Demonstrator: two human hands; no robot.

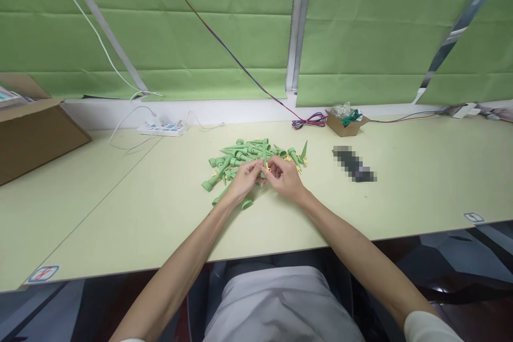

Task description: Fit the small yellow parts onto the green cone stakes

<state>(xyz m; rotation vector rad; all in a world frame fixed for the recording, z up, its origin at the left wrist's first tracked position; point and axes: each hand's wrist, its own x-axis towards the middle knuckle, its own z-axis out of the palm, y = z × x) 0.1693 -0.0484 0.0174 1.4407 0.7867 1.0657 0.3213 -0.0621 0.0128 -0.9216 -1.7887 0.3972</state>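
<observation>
My left hand (243, 180) is closed on a green plastic watering spike (265, 153), whose narrow part points up and away from me. Between the fingertips of my right hand (287, 178) is a small yellow plastic piece (268, 168), held right against the green spike. Whether the two parts are joined I cannot tell, since my fingers cover the contact. Around and behind both hands lies a loose heap of green spikes (218, 173) with wide capped ends. More small yellow pieces (298, 166) are scattered at its right side. A short green cap (247, 203) lies close to my left wrist.
At the back stand a small cardboard box (344, 127) with plastic bags and coiled red-blue wire (310, 121). A white power strip (162, 127) is back left, a larger cardboard box (36, 131) far left. A pixelated dark object (355, 164) lies right of the heap.
</observation>
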